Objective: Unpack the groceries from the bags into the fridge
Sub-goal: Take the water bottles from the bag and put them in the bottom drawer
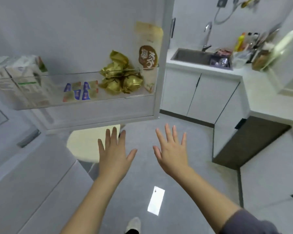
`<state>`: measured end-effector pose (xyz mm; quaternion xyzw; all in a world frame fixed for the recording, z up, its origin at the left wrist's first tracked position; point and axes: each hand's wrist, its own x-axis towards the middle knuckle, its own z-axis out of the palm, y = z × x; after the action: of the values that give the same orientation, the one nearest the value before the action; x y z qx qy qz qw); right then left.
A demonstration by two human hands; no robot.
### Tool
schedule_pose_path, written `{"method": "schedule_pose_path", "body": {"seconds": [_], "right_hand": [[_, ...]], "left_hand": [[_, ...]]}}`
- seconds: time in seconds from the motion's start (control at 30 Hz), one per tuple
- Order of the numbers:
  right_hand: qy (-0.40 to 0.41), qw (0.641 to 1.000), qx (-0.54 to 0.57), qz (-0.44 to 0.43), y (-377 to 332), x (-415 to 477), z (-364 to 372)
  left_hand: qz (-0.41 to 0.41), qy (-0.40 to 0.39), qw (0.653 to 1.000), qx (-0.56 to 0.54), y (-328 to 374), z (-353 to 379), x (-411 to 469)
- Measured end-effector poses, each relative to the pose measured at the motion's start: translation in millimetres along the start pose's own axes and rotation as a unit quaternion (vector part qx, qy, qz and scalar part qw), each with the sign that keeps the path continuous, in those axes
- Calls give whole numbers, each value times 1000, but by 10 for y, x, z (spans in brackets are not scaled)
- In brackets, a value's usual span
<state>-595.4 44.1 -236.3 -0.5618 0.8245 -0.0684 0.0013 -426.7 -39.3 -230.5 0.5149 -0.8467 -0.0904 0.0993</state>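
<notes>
Counted two hands up front, left hand (114, 154) and right hand (172, 149). Tallied one door shelf (57, 99), one tall beige packet (149, 39), about four gold-wrapped parcels (116, 85), four blue sachets (86, 95); milk cartons (24, 78) too blurred to number. Spotted one sink (186, 55), one tap (207, 36), one shoe (134, 224).

the left hand (114, 154) and right hand (172, 149) are bare, as are both forearms. a dark grey sleeve (247, 223) covers the right upper arm. one light grey shoe (134, 223) shows, dark fabric at its ankle.
</notes>
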Motion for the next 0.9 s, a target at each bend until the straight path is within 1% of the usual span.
{"method": "schedule_pose_path", "body": {"seconds": [0.17, 0.27, 0.47, 0.6, 0.73, 0.8, 0.9], "right_hand": [[-17, 991, -20, 128, 824, -84, -71], [-23, 979, -30, 198, 1336, -198, -102], [-14, 942, -51, 331, 2291, -485, -286], [5, 901, -27, 434, 2717, -807, -347], [10, 845, -17, 534, 3022, -1286, -374], [23, 822, -15, 568, 3145, -1526, -419], [35, 798, -18, 601, 3300, -1898, -466]], "left_hand": [[117, -29, 993, 10, 807, 317, 288], [175, -57, 983, -24, 1358, 551, 502], [300, -108, 945, -71, 2534, 938, 837], [389, -133, 908, -78, 3203, 1092, 825], [482, -150, 860, -77, 3765, 1187, 641], [512, -159, 840, -78, 4027, 1234, 504], [550, -173, 813, -78, 4377, 1285, 239]]}}
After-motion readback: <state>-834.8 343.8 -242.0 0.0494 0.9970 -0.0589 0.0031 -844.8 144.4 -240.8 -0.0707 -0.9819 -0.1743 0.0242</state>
